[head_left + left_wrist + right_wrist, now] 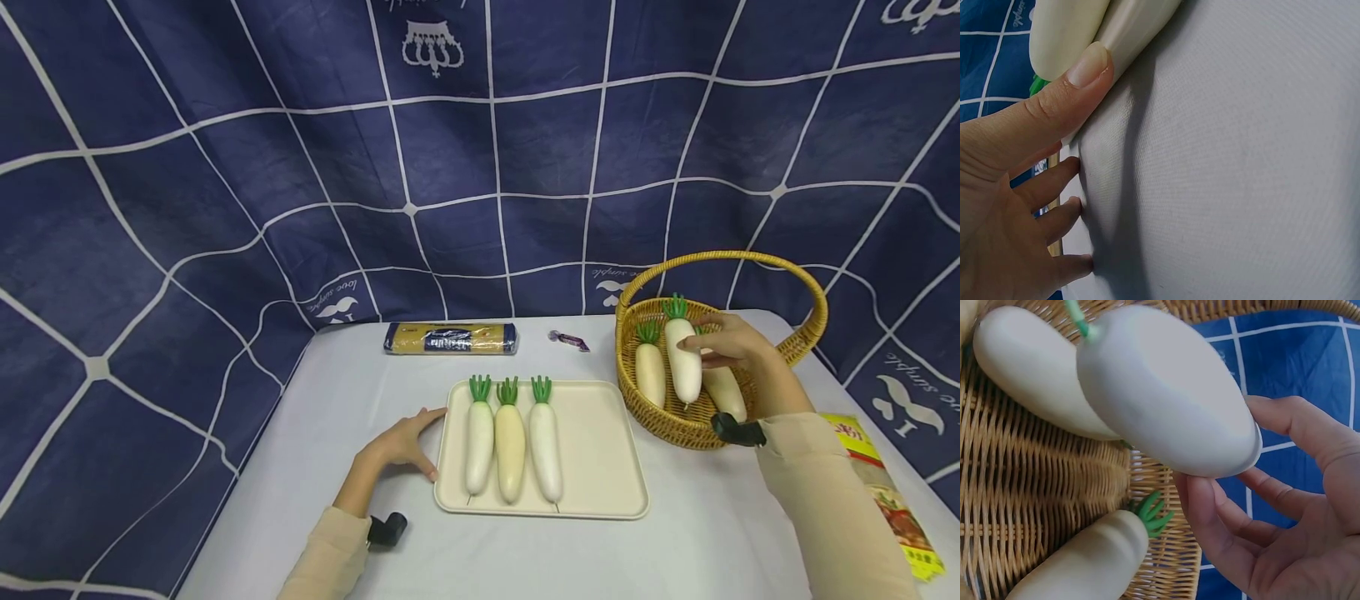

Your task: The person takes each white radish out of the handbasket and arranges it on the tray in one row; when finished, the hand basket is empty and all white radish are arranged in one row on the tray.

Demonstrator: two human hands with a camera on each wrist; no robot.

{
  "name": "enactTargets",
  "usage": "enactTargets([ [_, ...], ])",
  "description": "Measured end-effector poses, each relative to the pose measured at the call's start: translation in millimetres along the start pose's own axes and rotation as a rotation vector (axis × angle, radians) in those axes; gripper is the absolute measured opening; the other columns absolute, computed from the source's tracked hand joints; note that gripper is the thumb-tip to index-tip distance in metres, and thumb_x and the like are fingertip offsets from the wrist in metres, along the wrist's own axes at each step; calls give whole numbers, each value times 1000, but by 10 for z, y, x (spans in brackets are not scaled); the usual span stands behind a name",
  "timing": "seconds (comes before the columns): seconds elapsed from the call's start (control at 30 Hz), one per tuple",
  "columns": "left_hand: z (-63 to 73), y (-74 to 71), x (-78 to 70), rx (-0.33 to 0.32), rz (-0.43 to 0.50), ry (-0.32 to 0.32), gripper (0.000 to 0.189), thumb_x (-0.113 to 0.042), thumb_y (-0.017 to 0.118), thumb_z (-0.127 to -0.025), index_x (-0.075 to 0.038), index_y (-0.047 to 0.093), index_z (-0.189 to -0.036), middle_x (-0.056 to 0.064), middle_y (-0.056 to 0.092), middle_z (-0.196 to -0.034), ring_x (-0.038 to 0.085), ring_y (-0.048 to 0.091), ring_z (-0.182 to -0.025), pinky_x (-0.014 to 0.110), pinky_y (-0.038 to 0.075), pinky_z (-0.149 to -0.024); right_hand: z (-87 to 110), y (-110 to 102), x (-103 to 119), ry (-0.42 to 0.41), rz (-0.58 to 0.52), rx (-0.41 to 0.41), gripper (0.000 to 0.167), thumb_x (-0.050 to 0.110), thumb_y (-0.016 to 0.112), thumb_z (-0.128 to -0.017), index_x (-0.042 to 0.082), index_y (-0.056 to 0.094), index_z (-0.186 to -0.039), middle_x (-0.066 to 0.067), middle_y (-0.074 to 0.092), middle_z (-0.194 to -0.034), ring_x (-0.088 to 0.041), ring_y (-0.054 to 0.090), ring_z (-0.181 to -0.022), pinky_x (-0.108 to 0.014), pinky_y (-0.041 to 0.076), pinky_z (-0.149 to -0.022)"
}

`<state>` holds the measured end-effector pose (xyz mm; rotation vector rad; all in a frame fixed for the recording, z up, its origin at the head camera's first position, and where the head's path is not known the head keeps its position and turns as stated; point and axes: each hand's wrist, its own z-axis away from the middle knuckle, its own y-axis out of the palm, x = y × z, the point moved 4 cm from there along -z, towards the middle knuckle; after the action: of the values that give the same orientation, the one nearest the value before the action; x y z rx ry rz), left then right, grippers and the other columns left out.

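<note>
My right hand pinches a white radish with green leaves between thumb and fingers, over the wicker basket. In the right wrist view its thumb and fingertips press the radish's rounded end. Two more radishes lie in the basket, one at the left and one partly beneath the hand. At the left rim of a cream tray, my left hand spreads its fingers, with the thumb touching the edge. On the tray, three radishes lie side by side, the middle one yellower.
A yellow pasta packet lies behind the tray, with a small purple wrapped candy to its right. Near the table's right edge is a yellow and red food packet. The basket's tall handle arches over it. Blue checked cloth hangs behind.
</note>
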<state>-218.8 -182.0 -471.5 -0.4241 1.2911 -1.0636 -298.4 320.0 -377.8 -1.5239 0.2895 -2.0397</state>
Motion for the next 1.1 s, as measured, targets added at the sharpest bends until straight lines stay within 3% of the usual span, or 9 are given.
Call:
enactTargets([
  [0.3,4,-13,3,11,7,5,111,-23,92,-46,-13,40,-143,26,31,-147,46,28,-134,64,26,-105,103,93,92,-60,-7,-4,80,24,62,-90,-15,16,-141,-33,41,-122,-15,62,-82,-36,58,-75],
  [0.6,21,-15,-2,19,-1,7,110,-24,91,-47,-13,40,-143,26,30,-147,49,26,-134,67,24,-104,218,227,122,-80,-62,-31,77,20,64,-88,-13,19,-141,-15,57,-100,-12,64,-73,-31,58,-70],
  [0.8,22,-22,-8,20,-6,10,109,-23,91,-48,-13,40,-143,26,30,-148,49,26,-134,67,25,-104,317,326,154,-108,-54,-44,74,19,64,-88,-14,22,-139,-23,57,-106,-14,64,-78,-37,58,-77],
  [1.1,6,-2,2,6,5,-1,111,-24,92,-46,-13,40,-143,26,31,-147,49,28,-133,66,25,-104,446,506,171,-141,-21,-29,75,20,64,-88,-15,21,-140,-32,54,-113,-18,62,-87,-37,58,-76],
])
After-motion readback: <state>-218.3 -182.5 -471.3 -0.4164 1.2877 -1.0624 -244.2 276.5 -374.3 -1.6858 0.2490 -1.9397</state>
